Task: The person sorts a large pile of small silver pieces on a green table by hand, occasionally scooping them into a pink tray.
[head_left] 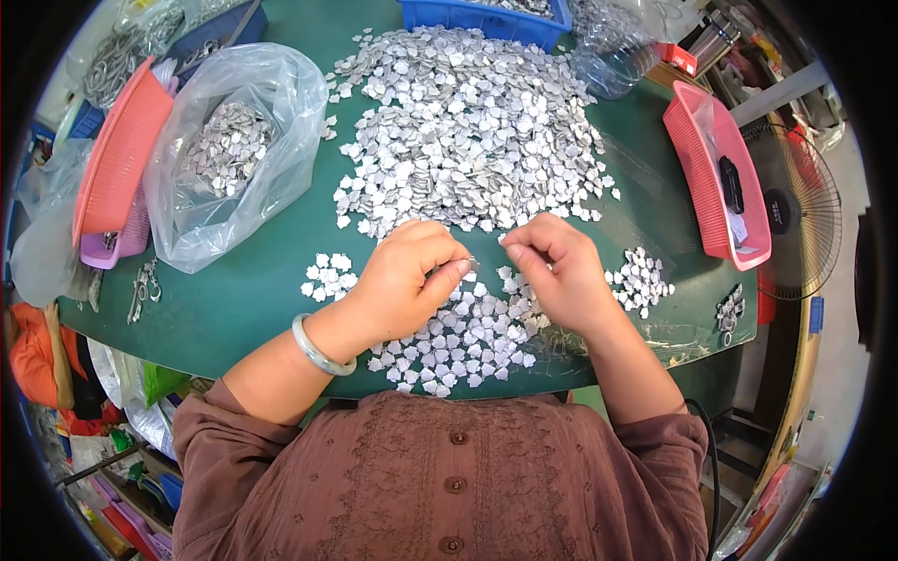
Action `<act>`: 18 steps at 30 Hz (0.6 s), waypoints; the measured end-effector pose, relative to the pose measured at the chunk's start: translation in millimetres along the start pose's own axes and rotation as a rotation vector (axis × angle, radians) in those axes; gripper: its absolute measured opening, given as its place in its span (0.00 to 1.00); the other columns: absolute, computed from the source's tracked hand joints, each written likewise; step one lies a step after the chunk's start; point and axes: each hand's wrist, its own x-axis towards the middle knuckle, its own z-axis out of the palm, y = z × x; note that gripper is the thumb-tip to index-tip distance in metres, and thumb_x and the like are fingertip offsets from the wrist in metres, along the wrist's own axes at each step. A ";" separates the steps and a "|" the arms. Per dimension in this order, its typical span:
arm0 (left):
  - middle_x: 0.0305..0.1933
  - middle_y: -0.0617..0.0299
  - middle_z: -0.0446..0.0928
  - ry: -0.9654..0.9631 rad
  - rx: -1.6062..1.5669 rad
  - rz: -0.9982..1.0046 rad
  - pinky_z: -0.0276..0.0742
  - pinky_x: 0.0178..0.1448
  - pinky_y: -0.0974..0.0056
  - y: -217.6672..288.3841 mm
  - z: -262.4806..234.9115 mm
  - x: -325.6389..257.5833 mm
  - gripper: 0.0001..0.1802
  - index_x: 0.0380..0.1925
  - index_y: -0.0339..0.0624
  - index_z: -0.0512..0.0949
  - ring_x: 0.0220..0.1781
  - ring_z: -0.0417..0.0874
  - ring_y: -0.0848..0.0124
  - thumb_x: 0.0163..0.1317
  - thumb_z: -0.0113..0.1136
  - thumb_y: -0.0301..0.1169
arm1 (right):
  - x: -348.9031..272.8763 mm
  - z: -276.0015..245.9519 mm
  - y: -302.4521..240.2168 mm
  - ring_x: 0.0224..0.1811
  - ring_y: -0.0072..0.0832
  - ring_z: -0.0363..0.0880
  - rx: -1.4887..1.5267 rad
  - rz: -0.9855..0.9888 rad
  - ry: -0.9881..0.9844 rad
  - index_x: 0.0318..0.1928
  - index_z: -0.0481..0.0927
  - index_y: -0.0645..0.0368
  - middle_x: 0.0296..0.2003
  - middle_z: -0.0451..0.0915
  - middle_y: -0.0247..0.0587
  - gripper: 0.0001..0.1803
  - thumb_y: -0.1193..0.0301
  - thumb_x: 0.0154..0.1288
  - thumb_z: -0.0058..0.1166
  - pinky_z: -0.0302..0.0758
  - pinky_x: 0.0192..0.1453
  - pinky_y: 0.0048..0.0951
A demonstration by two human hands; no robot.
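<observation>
My left hand (412, 276), with a pale bangle (316, 351) on its wrist, pinches a small silvery metal piece (471, 265) between thumb and forefinger. Close by, my right hand (559, 271) has its thumb and forefinger together on a small pale flat piece (502, 239), mostly covered by the fingertips. Beyond both hands spreads a big heap of silvery leaf-shaped metal pieces (468, 122). A looser spread of the same pieces (458, 341) lies below my hands. Smaller groups sit beside my left wrist (329, 278) and right wrist (641, 280).
On the green table (224, 309), a clear plastic bag (290, 112) of metal pieces stands left, beside a tilted pink basket (122, 154). A blue tray (547, 31) is at the back. Another pink basket (697, 178) stands right, near a fan (809, 210). Metal clasps (143, 290) lie left.
</observation>
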 end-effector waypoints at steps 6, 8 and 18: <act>0.30 0.62 0.76 0.101 0.331 0.161 0.70 0.40 0.60 2.8 0.5 4.3 0.04 0.29 0.40 0.81 0.35 0.76 0.62 0.52 0.66 0.22 | 5.0 -9.4 16.2 0.33 0.40 0.78 -0.240 0.012 0.060 0.33 0.83 0.61 0.31 0.77 0.41 0.02 0.76 0.59 0.59 0.74 0.38 0.36; 0.32 0.64 0.76 0.124 0.494 0.241 0.70 0.42 0.60 2.5 1.5 6.2 0.06 0.29 0.42 0.82 0.37 0.75 0.63 0.49 0.67 0.22 | 5.1 -8.5 16.2 0.33 0.40 0.78 -0.252 -0.011 0.041 0.33 0.83 0.60 0.30 0.76 0.41 0.02 0.76 0.59 0.59 0.74 0.38 0.36; 0.32 0.64 0.76 -0.040 0.447 0.244 0.69 0.45 0.59 -2.1 0.3 1.7 0.09 0.30 0.43 0.84 0.38 0.75 0.63 0.46 0.65 0.21 | 5.6 0.1 15.8 0.37 0.41 0.76 -0.338 -0.151 0.012 0.32 0.84 0.59 0.31 0.76 0.39 0.03 0.77 0.54 0.62 0.74 0.42 0.39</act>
